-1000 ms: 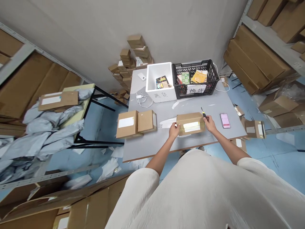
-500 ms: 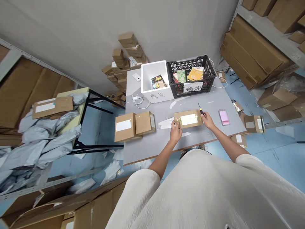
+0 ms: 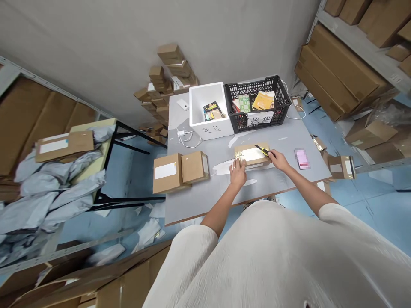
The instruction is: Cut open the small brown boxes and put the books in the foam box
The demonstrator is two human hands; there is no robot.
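Observation:
A taped cardboard box (image 3: pixel 247 147) lies on the grey table (image 3: pixel 221 188) in front of me, its shiny tape catching the light. My left hand (image 3: pixel 238 173) grips its near left corner, fingers bent over the edge. Closed around a yellow-and-black utility knife (image 3: pixel 263 151) is my right hand (image 3: pixel 278 161), at the box's right end. The knife slants over the box top, pointing left and away from me; whether its blade touches the tape I cannot tell.
Two cardboard boxes (image 3: pixel 167 173) stand at the table's left. Behind are a white foam bin (image 3: pixel 210 130) and a black crate (image 3: pixel 257 125) holding packets. A pink item (image 3: pixel 302 158) lies at right. Grey mailer bags (image 3: pixel 73 188) crowd the side table.
The knife has swung from pointing away beyond the box to lying slanted over its top. The box has tilted, and my left hand has shifted on its corner.

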